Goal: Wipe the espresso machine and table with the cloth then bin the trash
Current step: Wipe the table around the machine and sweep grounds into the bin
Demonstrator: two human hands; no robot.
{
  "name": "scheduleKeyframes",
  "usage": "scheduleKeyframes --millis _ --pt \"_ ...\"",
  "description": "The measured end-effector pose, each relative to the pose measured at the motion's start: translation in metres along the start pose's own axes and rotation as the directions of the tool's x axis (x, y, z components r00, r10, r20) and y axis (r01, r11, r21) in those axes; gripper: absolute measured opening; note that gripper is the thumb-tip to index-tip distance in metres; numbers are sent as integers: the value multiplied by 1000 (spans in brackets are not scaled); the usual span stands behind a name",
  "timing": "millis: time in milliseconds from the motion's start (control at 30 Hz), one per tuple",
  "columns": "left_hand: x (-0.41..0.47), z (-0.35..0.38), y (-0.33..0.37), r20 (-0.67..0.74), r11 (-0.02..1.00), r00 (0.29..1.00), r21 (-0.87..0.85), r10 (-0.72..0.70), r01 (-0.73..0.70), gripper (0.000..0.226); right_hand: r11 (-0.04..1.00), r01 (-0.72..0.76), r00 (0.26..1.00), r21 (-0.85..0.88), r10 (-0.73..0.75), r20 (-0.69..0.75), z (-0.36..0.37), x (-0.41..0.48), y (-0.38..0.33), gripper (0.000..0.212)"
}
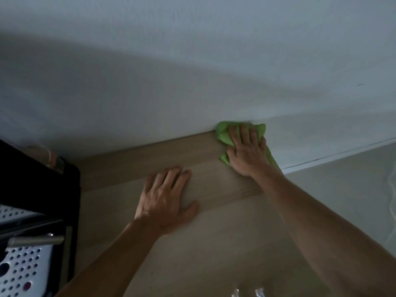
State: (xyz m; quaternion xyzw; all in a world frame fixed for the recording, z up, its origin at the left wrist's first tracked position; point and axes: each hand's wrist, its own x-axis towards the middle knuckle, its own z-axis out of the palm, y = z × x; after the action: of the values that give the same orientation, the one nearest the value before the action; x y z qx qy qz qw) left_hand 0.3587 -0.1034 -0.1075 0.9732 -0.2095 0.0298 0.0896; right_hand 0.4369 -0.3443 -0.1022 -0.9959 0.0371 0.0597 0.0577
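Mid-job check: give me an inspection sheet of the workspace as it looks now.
Surface: light wooden table, set against the wall.
Job's things: green cloth at the table's far right corner; espresso machine at the left edge.
Clutter: clear wrapper-like scraps at the near edge, cut off by the frame.
Hands: right hand presses the cloth flat; left hand rests flat on the table.
Cables: nothing seen.
Surroundings: white wall behind; pale floor to the right.
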Motion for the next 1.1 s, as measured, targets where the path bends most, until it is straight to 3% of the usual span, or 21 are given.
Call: scheduleKeyframes --millis 67,133,167,233,300,367,433,500,533,600,667,767,867,933,967,1033,1100 --pt "-1 0 -1 3 1000 1000 4 3 -3 74 973 229 973 3 -229 0 3 -18 -7 79" --pt "-1 -1 -1 16 1000 1000 13 11 -12 76 934 355 935 49 -353 -35 7 -28 -7 77" --pt "-2 -2 -2 23 1000 1000 16 14 -14 77 939 332 942 83 -327 -76 6 -26 -6 76" --pt "-2 -3 -4 47 1000 999 15 24 -25 79 986 114 988 124 -100 -116 4 -12 -4 71" --pt "-2 -5 -6 56 999 998 -1 37 -37 80 992 -80 995 101 85 -43 2 -3 -13 63" --pt "-4 -4 -10 65 999 997 -25 48 -47 81 997 58 998 55 -57 -18 5 -11 -34 64" --pt "-7 -5 -13 77 997 996 -51 54 -51 81 931 365 931 32 -365 3 11 -32 -46 72" --pt "-8 -6 -14 82 997 995 -50 59 -55 80 889 456 890 46 -456 5 8 -34 -29 73" --pt "-9 -7 -15 81 997 995 -43 61 -58 80 918 390 921 68 -388 -34 5 -28 -16 74" --pt "-10 -8 -15 82 998 995 -39 62 -59 81 989 113 990 96 -104 -99 -1 -22 9 73" --pt "-11 -9 -14 90 997 995 -58 50 -44 81 994 -87 993 63 92 -73 0 -33 19 69" --pt "-13 -9 -14 99 995 995 -103 29 -19 82 996 -72 997 51 74 -30 8 -75 -7 75" --pt "-18 -13 -16 96 993 995 -119 29 -18 82 979 195 979 53 -198 57 14 -106 -41 78" --pt "-25 -18 -18 100 993 995 -117 2 10 83 948 299 952 110 -303 28 13 -101 -44 76" --pt "-28 -21 -20 99 994 995 -109 -16 27 84 949 284 959 135 -283 -33 13 -91 -39 75" --pt "-34 -26 -23 95 995 995 -86 -41 49 85 983 93 987 160 -70 -144 12 -62 -27 70" --pt "-35 -29 -25 110 996 993 -74 -50 58 86 973 -161 981 167 176 -79 7 -33 -24 62"
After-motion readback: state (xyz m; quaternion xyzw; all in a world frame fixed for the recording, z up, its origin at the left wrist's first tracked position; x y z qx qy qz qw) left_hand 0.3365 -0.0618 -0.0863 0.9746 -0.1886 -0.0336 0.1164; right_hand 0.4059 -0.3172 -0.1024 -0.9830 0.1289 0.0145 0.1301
